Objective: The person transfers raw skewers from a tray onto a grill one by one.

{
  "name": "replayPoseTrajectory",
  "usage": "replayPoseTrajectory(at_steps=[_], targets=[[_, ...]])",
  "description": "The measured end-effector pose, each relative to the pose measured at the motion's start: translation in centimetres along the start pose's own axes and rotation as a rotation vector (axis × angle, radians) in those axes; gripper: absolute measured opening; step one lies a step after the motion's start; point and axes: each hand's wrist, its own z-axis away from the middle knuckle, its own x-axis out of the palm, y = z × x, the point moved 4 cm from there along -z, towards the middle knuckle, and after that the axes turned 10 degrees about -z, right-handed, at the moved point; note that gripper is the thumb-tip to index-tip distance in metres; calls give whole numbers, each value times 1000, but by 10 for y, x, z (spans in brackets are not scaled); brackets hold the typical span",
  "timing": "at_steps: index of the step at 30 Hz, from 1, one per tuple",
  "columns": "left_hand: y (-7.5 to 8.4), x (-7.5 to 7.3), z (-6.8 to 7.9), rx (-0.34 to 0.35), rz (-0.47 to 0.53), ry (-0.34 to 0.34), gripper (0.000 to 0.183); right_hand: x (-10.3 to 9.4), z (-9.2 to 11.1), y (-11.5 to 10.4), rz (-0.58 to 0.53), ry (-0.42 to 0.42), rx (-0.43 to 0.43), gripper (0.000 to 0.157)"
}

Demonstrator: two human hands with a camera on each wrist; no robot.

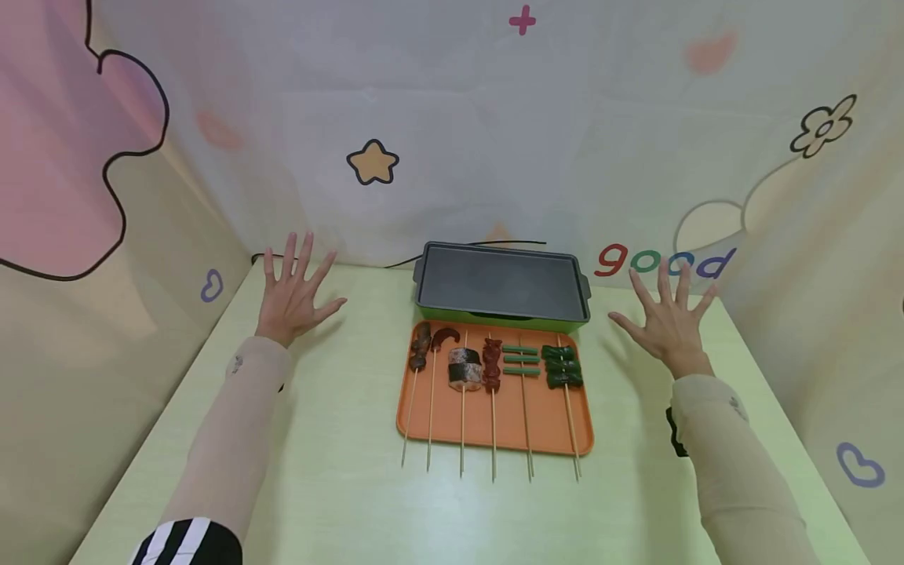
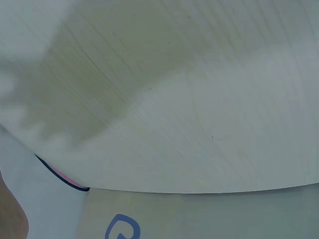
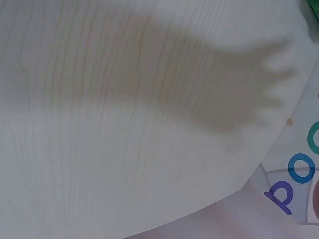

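Observation:
Both hands are held out with fingers spread and nothing in them. My left hand (image 1: pixel 289 304) is over the left part of the table, left of a dark grey griddle (image 1: pixel 501 278) with a green base. My right hand (image 1: pixel 667 328) is over the right part, right of that griddle. In front of the griddle lies an orange tray (image 1: pixel 441 420) with several food skewers in a row: dark brown chunks (image 1: pixel 420 349), a curled brown piece (image 1: pixel 445 337), a black-and-white wrapped piece (image 1: pixel 464 369), reddish meat (image 1: pixel 492 365), green sticks (image 1: pixel 521 360) and folded dark green leaves (image 1: pixel 563 366).
The pale wood-grain table (image 1: pixel 339 471) is bordered by printed cloth walls (image 1: pixel 452 157) at the back and sides. A black cable (image 1: pixel 508 242) runs behind the griddle. Skewer ends stick out past the tray's front rim. Hand shadows fall on the tabletop in both wrist views.

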Motion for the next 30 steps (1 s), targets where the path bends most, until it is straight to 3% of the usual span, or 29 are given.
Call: replayPoseTrajectory(at_steps=[8, 15, 19, 22, 26, 30], targets=[[9, -3, -9, 28, -2, -2, 93, 0, -4, -7, 43, -6, -23, 90], [15, 2, -8, 57, 23, -92, 92, 4, -7, -14, 38, -15, -31, 90], [9, 9, 5, 40, 88, -138, 92, 7, -7, -20, 54, -3, -85, 90], [7, 11, 13, 84, 102, -119, 91, 9, -5, -24, 53, 14, -144, 91], [10, 8, 12, 147, 110, -91, 89, 9, 1, -26, 57, 46, -209, 92], [18, 3, 10, 178, 133, -121, 89, 9, 10, -29, 51, 52, -247, 92]])
